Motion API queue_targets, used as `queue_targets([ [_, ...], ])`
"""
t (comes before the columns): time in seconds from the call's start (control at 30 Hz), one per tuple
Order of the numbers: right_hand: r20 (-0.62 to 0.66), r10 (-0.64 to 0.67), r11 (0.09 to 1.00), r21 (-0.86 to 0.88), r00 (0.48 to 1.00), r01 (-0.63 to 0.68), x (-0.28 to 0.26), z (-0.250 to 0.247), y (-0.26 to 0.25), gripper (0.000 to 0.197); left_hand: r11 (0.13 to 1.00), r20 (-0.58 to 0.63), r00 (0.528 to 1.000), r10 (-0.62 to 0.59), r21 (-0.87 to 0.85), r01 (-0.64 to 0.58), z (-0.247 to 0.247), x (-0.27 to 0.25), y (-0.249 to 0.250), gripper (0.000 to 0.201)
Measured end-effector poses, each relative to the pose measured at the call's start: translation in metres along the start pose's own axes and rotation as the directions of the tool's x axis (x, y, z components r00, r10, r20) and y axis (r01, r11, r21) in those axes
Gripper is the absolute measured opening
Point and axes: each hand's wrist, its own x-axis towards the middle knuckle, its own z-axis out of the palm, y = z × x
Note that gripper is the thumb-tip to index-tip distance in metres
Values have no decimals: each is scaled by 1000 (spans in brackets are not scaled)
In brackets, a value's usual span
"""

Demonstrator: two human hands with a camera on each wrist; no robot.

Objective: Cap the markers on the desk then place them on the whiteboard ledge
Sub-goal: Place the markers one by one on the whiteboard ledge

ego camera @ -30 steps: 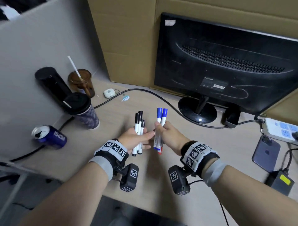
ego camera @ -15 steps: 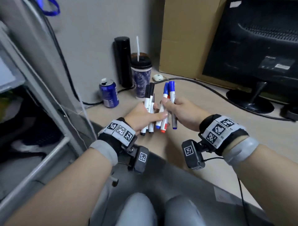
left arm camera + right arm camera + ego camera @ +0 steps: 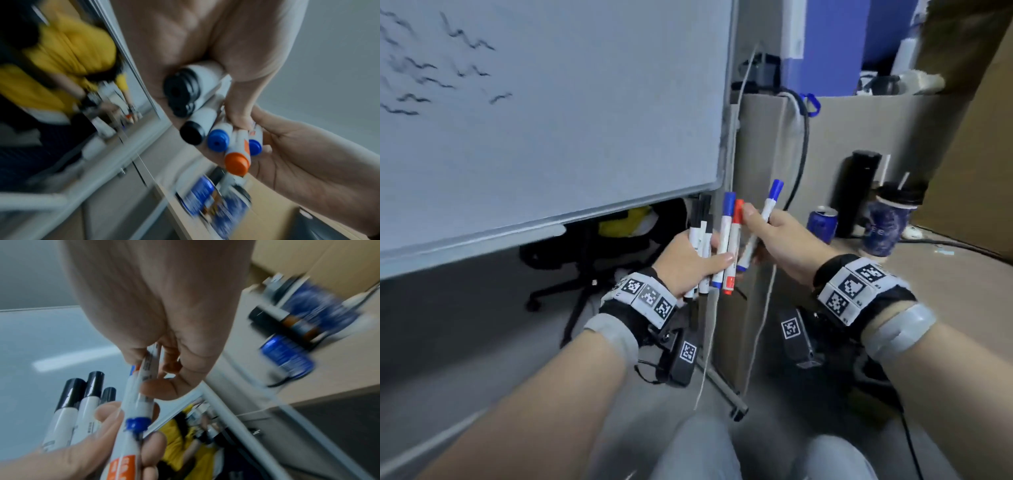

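My left hand gripping a capped bundle of black markers, a blue marker and a red marker, my right hand just beside it pinching another blue marker, whiteboard ledge up-left of both hands.

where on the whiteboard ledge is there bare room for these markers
The ledge under the whiteboard looks bare along its visible run, from the left frame edge to the board's lower right corner. It is crowded at that corner: the left hand and right hand hold the markers there, beside hanging cords.
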Motion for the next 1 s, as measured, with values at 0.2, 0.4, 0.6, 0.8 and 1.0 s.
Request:
queue_targets([
  [0.2,88,-183,976,138,979,170,34,94,-62,29,1000,-327,945,-3,1,3,-119,-63,17,39],
  [0.4,109,-311,940,182,944,288,36,189,-110,34,999,-594,804,10,42,18,-188,-138,22,34],
  [0.6,132,-425,895,208,895,395,18,266,-141,40,994,-780,623,67,104,24,-239,-204,31,42],
  [0.8,210,-530,848,116,822,517,7,323,-150,32,998,-885,464,30,48,27,-269,-250,25,34],
  [1.0,315,-573,750,-171,757,639,14,351,-141,20,995,-933,358,44,72,66,-279,-258,11,22],
])
